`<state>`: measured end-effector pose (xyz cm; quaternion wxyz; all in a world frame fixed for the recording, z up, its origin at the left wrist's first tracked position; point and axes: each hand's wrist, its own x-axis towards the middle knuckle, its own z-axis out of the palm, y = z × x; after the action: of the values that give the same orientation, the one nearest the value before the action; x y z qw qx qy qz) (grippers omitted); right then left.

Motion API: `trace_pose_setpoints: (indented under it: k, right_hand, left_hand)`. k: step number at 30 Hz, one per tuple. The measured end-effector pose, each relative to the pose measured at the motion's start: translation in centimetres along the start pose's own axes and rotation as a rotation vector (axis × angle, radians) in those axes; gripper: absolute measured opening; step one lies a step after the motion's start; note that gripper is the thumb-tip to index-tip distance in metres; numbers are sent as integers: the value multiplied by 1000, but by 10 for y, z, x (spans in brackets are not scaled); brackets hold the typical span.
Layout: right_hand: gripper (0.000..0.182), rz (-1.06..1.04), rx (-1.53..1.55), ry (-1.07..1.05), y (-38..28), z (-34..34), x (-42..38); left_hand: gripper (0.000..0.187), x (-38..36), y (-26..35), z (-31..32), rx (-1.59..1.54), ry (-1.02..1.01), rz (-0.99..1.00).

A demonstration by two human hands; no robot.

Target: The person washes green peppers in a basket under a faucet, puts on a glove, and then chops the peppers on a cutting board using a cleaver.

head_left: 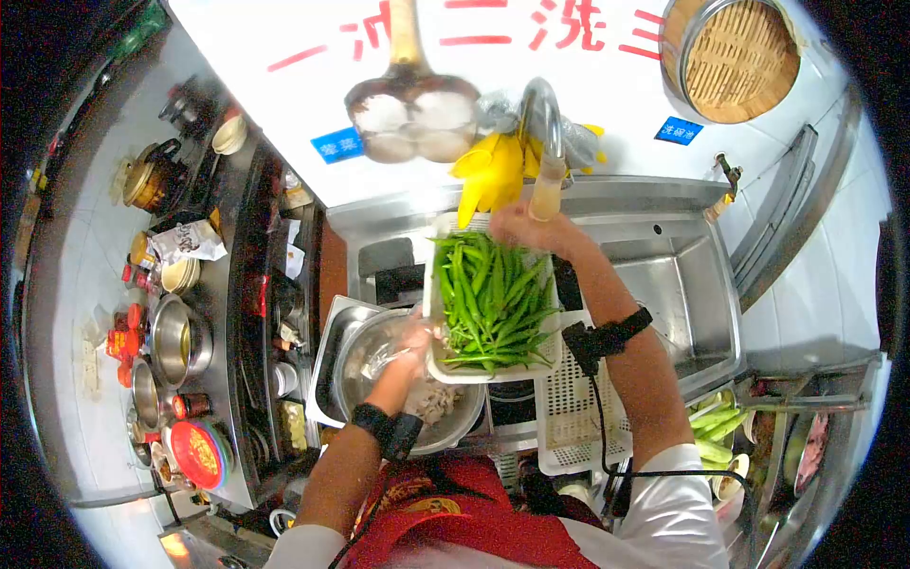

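Observation:
A white plastic basket (pixel 436 372) full of long green chili peppers (pixel 495 302) is held up over the sink area in front of me. My left hand (pixel 411 343) grips its near left side, slightly blurred, with the fingers partly hidden. On the far right corner my right hand (pixel 533 233) is closed around the rim, just beneath the faucet (pixel 544 171). Below my left hand stands a metal bowl (pixel 464 417) with pale pieces in it. A white perforated tray (pixel 580 417) lies to the right, partly under the basket.
Yellow rubber gloves (pixel 495 175) hang by the faucet. To the right is a steel sink basin (pixel 664 294). A counter on the left carries metal bowls (pixel 180 341) and a red bowl (pixel 199 455). Long green vegetables (pixel 718 427) sit at the lower right.

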<state>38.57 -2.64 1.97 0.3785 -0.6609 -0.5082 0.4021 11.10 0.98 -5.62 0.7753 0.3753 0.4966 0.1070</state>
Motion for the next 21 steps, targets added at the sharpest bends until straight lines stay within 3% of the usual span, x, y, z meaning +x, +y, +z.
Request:
trace_pose_setpoints:
  k: [1,3,4,6,7,9,10,12,13,15,16,18,21]
  right_hand:
    - [30,0,3,4,-6,-1,-2]
    - [32,99,-64,-267,-17,-1,-8]
    - [32,101,-62,-270,-14,2,-3]
    - [34,94,-364,252,-13,9,9]
    - [34,88,-362,254,-16,9,9]
    - [33,231,-38,-397,-24,7,5]
    - [33,232,-39,-403,-20,7,10]
    - [32,48,-552,278,-12,6,24]
    - [32,49,-556,273,-9,4,23]
    - [32,-178,-517,-465,-8,-1,20]
    - [32,-177,-517,-472,-9,-1,19]
    - [33,55,-689,16,-12,-4,16]
    - [33,-61,-640,-150,-3,-4,16]
  left_hand:
    - [58,2,0,-8,5,-1,0]
    - [59,4,0,-20,-42,-25,15]
    - [58,1,-1,-23,-57,32,18]
    - [56,-7,1,-25,-83,96,-23]
    - [54,-11,7,-25,-108,156,-53]
    - [54,-11,7,-27,-135,188,-42]
    - [55,-6,-1,-32,-100,173,24]
    - [56,-3,-7,-33,-73,156,86]
    - [57,-4,-8,-29,-110,171,80]
    - [58,-1,-5,-24,-151,187,78]
    - [58,0,-5,-24,-203,154,94]
    - [57,-1,-1,-13,-312,175,114]
    - [58,6,5,-9,-304,157,167]
